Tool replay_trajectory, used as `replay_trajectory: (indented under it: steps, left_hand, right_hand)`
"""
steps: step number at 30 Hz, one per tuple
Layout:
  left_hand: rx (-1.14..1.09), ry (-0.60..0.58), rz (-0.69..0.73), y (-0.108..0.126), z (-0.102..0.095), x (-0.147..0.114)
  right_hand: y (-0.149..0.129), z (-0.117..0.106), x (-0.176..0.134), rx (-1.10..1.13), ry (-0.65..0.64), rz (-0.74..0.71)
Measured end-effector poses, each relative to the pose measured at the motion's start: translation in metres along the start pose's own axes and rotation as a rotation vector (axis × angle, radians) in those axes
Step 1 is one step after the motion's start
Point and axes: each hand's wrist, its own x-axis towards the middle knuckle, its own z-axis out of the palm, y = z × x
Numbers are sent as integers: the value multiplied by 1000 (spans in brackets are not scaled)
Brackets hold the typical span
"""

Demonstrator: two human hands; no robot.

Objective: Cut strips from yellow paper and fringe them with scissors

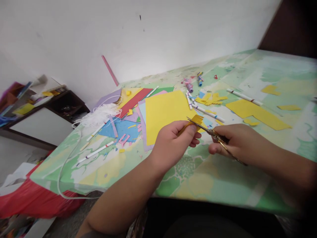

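Pinched in my left hand (177,138) is a small piece of yellow paper (197,119), its upper edge cut into a fringe of narrow strips. My right hand (230,142) is closed round a pair of gold-handled scissors (219,138). Their blades (201,126) point left and lie across the yellow piece, close to my left thumb. Just behind my left hand lies a stack of coloured sheets with a large yellow sheet (168,109) on top. Fringed yellow scraps (211,99) lie beyond the scissors.
White markers (208,112) lie beside the stack. A cut yellow sheet (257,114) is at right. Tangled white string (101,114) sits at left, its cord hanging over the table edge. Blue paper (128,130), a red strip (135,102) and small rolled-paper figures (200,79) are also on the patterned tablecloth (193,185).
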Motion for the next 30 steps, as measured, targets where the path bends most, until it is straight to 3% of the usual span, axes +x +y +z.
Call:
replay_trajectory:
  steps: [9,15,30]
  left_hand:
    - [53,-12,3,-2,-2,1]
    - [33,49,23,-3,-2,1]
    - [120,10,81,-6,-1,1]
  right_hand:
    - [2,-1,2,-7,-14,15]
    - [3,0,2,-32,-29,3]
    - [-2,1,0,64,-69,-23]
